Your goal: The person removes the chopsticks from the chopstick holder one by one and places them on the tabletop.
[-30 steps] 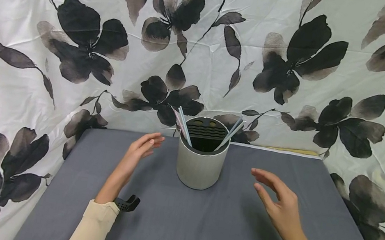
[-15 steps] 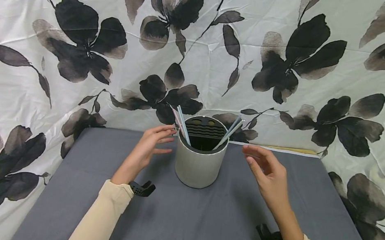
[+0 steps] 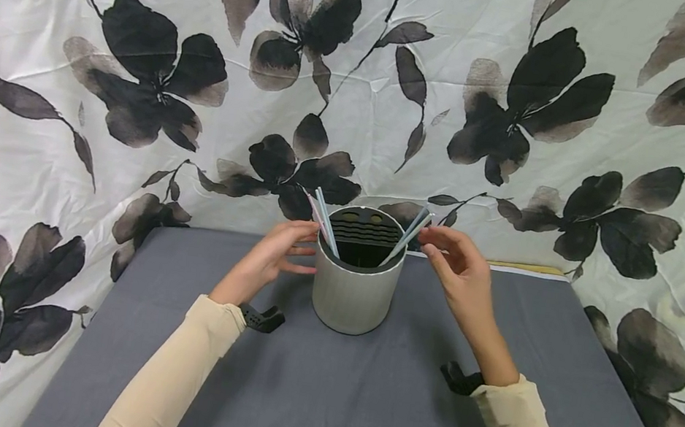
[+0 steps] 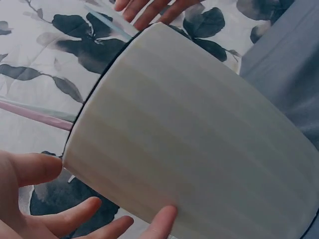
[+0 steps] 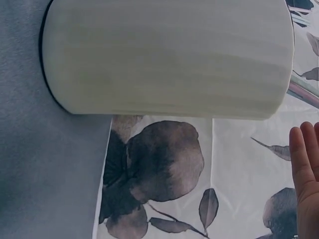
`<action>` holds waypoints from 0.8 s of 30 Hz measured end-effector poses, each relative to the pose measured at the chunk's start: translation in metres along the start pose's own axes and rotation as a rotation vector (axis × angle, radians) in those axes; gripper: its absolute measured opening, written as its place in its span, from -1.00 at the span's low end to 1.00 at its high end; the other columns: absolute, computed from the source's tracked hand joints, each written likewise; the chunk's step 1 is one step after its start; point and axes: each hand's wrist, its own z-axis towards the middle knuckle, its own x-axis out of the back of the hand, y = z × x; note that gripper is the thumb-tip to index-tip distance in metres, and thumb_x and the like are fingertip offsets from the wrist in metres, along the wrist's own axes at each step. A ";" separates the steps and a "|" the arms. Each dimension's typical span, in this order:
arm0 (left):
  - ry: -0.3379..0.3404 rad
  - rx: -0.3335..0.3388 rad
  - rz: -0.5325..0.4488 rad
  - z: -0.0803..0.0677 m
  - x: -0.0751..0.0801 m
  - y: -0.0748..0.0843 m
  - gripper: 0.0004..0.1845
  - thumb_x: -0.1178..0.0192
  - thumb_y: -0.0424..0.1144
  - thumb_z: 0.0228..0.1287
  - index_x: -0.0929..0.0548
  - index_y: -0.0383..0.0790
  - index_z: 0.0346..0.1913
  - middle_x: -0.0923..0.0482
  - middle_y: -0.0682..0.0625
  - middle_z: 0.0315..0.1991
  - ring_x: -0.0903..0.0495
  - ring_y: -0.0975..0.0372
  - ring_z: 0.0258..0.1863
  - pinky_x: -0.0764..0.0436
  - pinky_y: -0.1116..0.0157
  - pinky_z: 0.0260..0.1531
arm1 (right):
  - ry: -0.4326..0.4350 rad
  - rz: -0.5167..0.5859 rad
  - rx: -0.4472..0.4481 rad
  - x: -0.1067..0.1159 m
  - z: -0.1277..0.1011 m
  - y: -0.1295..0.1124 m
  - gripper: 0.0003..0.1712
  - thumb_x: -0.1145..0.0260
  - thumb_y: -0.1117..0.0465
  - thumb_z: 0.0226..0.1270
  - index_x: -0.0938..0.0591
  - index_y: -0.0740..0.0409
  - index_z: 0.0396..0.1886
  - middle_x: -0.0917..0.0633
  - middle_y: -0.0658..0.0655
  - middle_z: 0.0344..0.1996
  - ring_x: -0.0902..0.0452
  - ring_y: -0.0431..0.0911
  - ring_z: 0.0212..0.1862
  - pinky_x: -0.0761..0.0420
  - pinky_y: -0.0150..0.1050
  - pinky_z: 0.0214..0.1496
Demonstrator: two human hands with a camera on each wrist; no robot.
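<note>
Holder, pale grey cylindrical, ribbed, with dark slotted insert [image 3: 358, 275]: stands upright at the back middle of the grey cloth-covered table [image 3: 353, 407], long axis vertical, mouth up. Thin pastel straws [image 3: 326, 222] lean outward from it, left and right.

Head view: left hand [image 3: 272, 258] has fingers loosely spread, tips at the holder's left rim, grasping nothing. Right hand [image 3: 460, 272] has fingertips at the tip of the right-leaning straw [image 3: 408, 238]; pinch or mere touch, I cannot tell.

Left wrist view: holder wall [image 4: 194, 149] fills the frame; left fingers [image 4: 159, 224] touch its side, straight.

Right wrist view: holder [image 5: 169, 57] apart from the right fingers [image 5: 304, 164], which hold nothing visible.

Risk, as a judgement: the holder looks light; a sideways tug on a leaning straw, with the left hand only touching, could tip it or spill straws.
</note>
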 end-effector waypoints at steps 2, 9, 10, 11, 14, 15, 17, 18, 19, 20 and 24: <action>-0.015 0.000 -0.011 0.000 0.001 0.000 -0.48 -0.14 -0.09 0.58 -0.44 -0.17 0.49 -0.38 -0.17 0.49 -0.40 -0.13 0.46 -0.70 -0.15 0.21 | -0.001 0.003 -0.004 -0.003 0.003 0.001 -0.56 -0.34 0.38 0.48 -0.61 0.19 0.31 -0.74 0.16 0.12 -0.71 -0.26 0.11 -0.69 -0.51 0.14; -0.027 0.001 0.038 0.004 0.002 0.002 -0.50 -0.16 -0.10 0.56 -0.49 -0.16 0.45 -0.38 -0.14 0.49 -0.39 -0.15 0.46 -0.75 -0.09 0.15 | 0.005 0.028 -0.006 -0.008 0.012 0.003 -0.57 -0.34 0.40 0.47 -0.59 0.27 0.29 -0.74 -0.07 0.06 -0.69 -0.28 0.10 -0.66 -0.52 0.11; -0.026 0.002 0.037 0.004 0.002 0.001 -0.52 -0.17 -0.10 0.55 -0.51 -0.15 0.42 -0.40 -0.13 0.47 -0.40 -0.15 0.45 -0.76 -0.09 0.14 | 0.002 0.030 -0.006 -0.009 0.013 0.003 -0.58 -0.33 0.40 0.47 -0.59 0.28 0.29 -0.74 -0.07 0.07 -0.69 -0.29 0.10 -0.66 -0.52 0.10; -0.027 0.002 0.035 0.004 0.003 0.001 -0.53 -0.18 -0.10 0.54 -0.53 -0.16 0.40 -0.42 -0.13 0.45 -0.42 -0.16 0.44 -0.76 -0.10 0.14 | 0.000 0.032 -0.008 -0.009 0.014 0.003 -0.58 -0.34 0.40 0.47 -0.59 0.28 0.28 -0.74 -0.05 0.06 -0.69 -0.29 0.10 -0.66 -0.52 0.10; -0.040 0.005 0.032 0.003 0.004 0.001 -0.55 -0.18 -0.07 0.53 -0.57 -0.19 0.34 -0.43 -0.13 0.44 -0.44 -0.18 0.42 -0.74 -0.14 0.15 | -0.002 0.041 -0.016 -0.011 0.017 0.004 -0.59 -0.35 0.41 0.46 -0.60 0.31 0.26 -0.74 0.05 0.06 -0.69 -0.29 0.08 -0.68 -0.52 0.08; -0.041 0.009 0.034 0.003 0.004 0.001 -0.55 -0.18 -0.06 0.53 -0.58 -0.19 0.33 -0.42 -0.12 0.45 -0.43 -0.17 0.42 -0.74 -0.14 0.15 | -0.006 0.045 -0.016 -0.011 0.018 0.004 -0.59 -0.34 0.42 0.46 -0.60 0.32 0.26 -0.74 0.10 0.07 -0.69 -0.29 0.08 -0.69 -0.52 0.08; -0.043 0.021 0.036 0.002 0.003 0.001 -0.52 -0.17 -0.01 0.52 -0.57 -0.21 0.33 -0.39 -0.14 0.46 -0.41 -0.17 0.43 -0.74 -0.16 0.14 | -0.012 0.054 -0.016 -0.012 0.019 0.004 -0.59 -0.34 0.43 0.45 -0.59 0.36 0.25 -0.72 0.25 0.10 -0.69 -0.28 0.08 -0.70 -0.49 0.10; -0.044 0.029 0.039 0.002 0.002 0.001 -0.49 -0.16 0.01 0.52 -0.56 -0.21 0.35 -0.37 -0.15 0.47 -0.40 -0.17 0.45 -0.74 -0.16 0.14 | -0.015 0.057 -0.018 -0.013 0.020 0.004 -0.60 -0.33 0.44 0.45 -0.58 0.38 0.25 -0.71 0.31 0.11 -0.69 -0.28 0.08 -0.71 -0.49 0.11; -0.047 0.034 0.042 0.002 0.002 0.002 -0.47 -0.15 0.03 0.52 -0.53 -0.20 0.38 -0.34 -0.17 0.49 -0.39 -0.18 0.45 -0.74 -0.16 0.13 | -0.018 0.062 -0.020 -0.014 0.021 0.004 -0.60 -0.33 0.44 0.45 -0.57 0.39 0.25 -0.69 0.36 0.13 -0.69 -0.28 0.07 -0.72 -0.47 0.11; -0.050 0.038 0.044 0.001 0.001 0.002 -0.46 -0.14 0.03 0.53 -0.50 -0.18 0.41 -0.31 -0.18 0.50 -0.37 -0.18 0.46 -0.75 -0.15 0.12 | -0.023 0.067 -0.023 -0.014 0.022 0.004 -0.60 -0.33 0.44 0.46 -0.57 0.40 0.25 -0.67 0.40 0.15 -0.69 -0.28 0.07 -0.72 -0.46 0.12; -0.066 0.052 0.040 0.001 0.001 0.005 -0.42 -0.12 0.06 0.52 -0.40 -0.10 0.47 -0.22 -0.22 0.53 -0.34 -0.18 0.50 -0.74 -0.18 0.12 | -0.028 0.067 -0.035 -0.017 0.026 0.004 -0.62 -0.35 0.41 0.45 -0.58 0.40 0.21 -0.70 0.35 0.07 -0.71 -0.25 0.01 -0.74 -0.44 0.09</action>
